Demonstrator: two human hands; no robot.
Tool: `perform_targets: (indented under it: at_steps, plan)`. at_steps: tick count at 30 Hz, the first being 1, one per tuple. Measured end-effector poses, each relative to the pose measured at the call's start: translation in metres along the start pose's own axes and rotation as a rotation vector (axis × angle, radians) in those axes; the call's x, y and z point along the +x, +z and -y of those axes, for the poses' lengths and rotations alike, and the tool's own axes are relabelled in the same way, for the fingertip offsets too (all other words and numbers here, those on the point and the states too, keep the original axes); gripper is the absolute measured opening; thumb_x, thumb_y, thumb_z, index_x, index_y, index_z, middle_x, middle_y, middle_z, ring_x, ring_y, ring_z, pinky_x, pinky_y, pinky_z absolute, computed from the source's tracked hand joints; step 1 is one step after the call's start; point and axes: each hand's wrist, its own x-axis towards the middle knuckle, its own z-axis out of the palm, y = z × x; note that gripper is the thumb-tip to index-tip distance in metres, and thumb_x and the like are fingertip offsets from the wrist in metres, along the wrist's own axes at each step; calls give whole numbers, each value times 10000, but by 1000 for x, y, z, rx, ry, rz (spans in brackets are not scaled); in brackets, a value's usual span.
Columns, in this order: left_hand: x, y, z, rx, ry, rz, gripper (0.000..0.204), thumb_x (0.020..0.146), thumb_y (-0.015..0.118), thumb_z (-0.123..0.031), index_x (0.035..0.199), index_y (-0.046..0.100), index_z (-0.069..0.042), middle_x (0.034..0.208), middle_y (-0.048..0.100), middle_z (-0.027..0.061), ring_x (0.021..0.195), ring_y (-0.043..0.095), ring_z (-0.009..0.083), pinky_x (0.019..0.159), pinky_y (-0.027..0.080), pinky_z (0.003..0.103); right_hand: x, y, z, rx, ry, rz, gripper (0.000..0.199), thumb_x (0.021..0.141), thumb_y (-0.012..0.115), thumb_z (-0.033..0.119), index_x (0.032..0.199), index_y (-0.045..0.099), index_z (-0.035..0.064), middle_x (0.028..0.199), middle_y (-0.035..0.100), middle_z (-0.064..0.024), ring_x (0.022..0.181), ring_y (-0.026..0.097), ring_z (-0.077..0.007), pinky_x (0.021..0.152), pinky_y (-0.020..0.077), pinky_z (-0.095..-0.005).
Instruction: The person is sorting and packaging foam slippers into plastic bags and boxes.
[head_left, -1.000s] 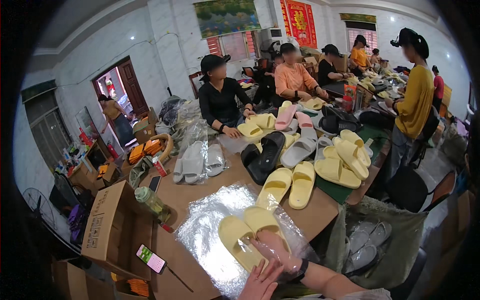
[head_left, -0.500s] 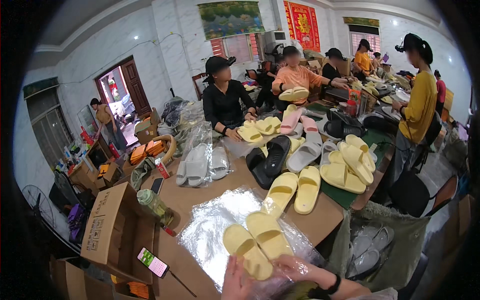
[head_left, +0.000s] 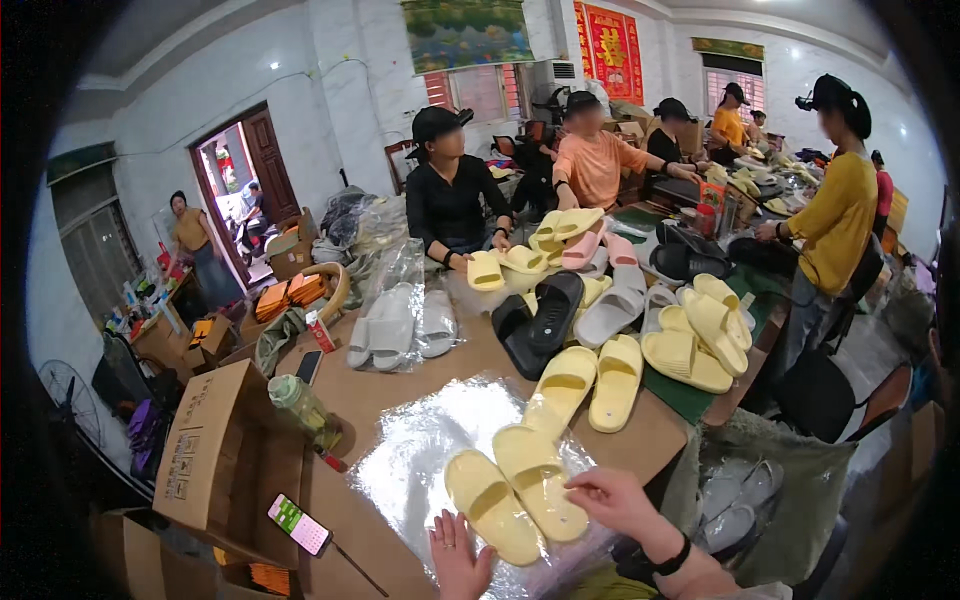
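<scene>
Head view: my right hand [head_left: 612, 497] pinches the edge of one yellow slipper [head_left: 541, 480], fingers narrow. My left hand [head_left: 457, 556] lies flat and wide on the clear bag [head_left: 420, 450], just beside the second slipper [head_left: 490, 504]. Both slippers rest on this bag, right of the cardboard box [head_left: 215, 440].

White walls [head_left: 150, 130], an open brown door [head_left: 268, 160] on the left, red hanging [head_left: 612, 40] up back, and bright ceiling light overhead.

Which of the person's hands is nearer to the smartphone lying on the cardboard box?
Left. The left hand lies on the clear plastic bag, just right of the smartphone; the right hand is farther right, touching a yellow slipper.
</scene>
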Motion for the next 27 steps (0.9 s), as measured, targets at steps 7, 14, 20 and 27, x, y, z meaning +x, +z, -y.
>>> perform_targets:
  at_steps: [7,14,20,27]
  plan:
    - [-6,-3,-8,22,4,-5,779,925,606,-373,1542,296,-13,1581,266,300,1461,247,464,1195,170,572,30,77,-55,-711,-167,-48,618,897,648,563,1062,637,-32,895,667,-207,847,672,-340,719,551,-420]
    - [11,-18,-16,-11,-62,-11,710,897,617,-335,1480,406,11,1560,322,294,1463,268,457,1204,167,539,49,111,-76,-861,-107,-59,504,887,669,479,964,607,-15,902,629,-182,834,653,-346,709,555,-407]
    - [8,-18,-12,-57,-48,-3,875,821,673,-445,1506,358,0,1561,277,338,1471,221,487,1201,134,578,43,119,-79,-762,-140,-137,315,868,675,339,939,602,42,881,632,-145,810,650,-305,673,541,-423]
    - [-9,0,-3,94,26,1,854,886,640,-384,1543,271,19,1552,289,338,1444,272,477,1201,165,570,48,120,-81,-675,-104,-145,285,879,641,362,923,634,80,815,673,-125,756,679,-336,658,548,-473]
